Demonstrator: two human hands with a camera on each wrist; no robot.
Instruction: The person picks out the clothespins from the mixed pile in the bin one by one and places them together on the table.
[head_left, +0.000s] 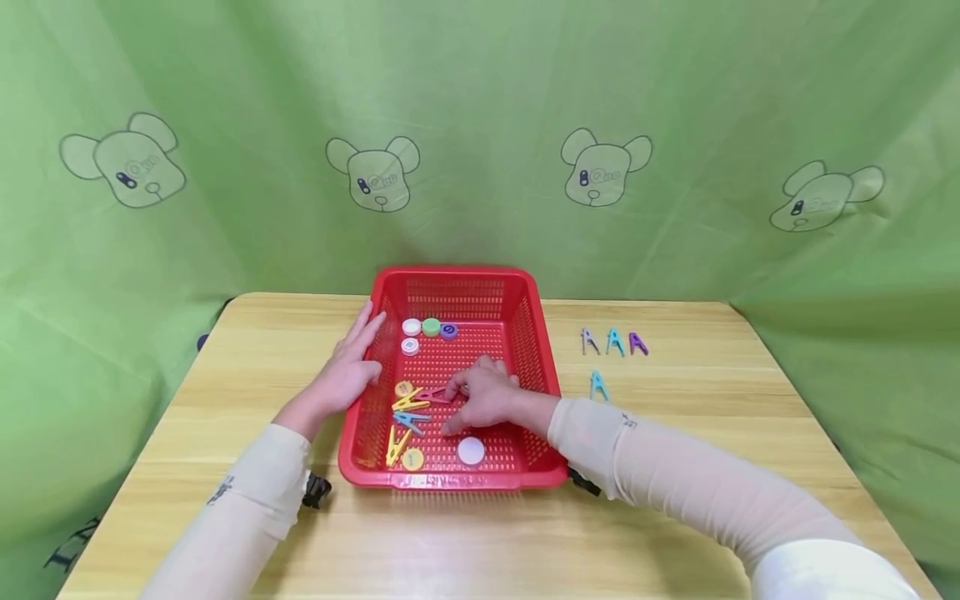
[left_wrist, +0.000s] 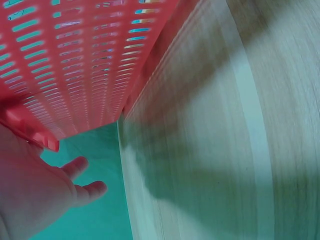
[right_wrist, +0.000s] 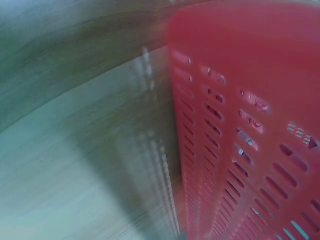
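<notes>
A red plastic basket [head_left: 459,272] with slotted walls stands on the table. My left hand [head_left: 347,367] rests along its left rim, fingers spread; the left wrist view shows part of that hand [left_wrist: 45,190] beside the slotted wall. Inside the basket, my right hand [head_left: 486,396] reaches low, index fingertip at a pinkish-red clothespin [head_left: 431,396], the thumb held apart from it. To its left lie a yellow clothespin [head_left: 410,402], a blue one [head_left: 411,419] and another yellow clothespin [head_left: 397,447]. The right wrist view shows the basket's outer wall [right_wrist: 230,40], and the right hand is hidden there.
Bottle caps lie in the basket: white [head_left: 412,327], green [head_left: 431,327] and purple [head_left: 448,332] at the back, a large pale cap [head_left: 471,451] and a yellow cap [head_left: 412,459] in front. Right of it, several clothespins [head_left: 615,342] lie on the wooden table [head_left: 697,433]. A green curtain [head_left: 480,225] hangs behind.
</notes>
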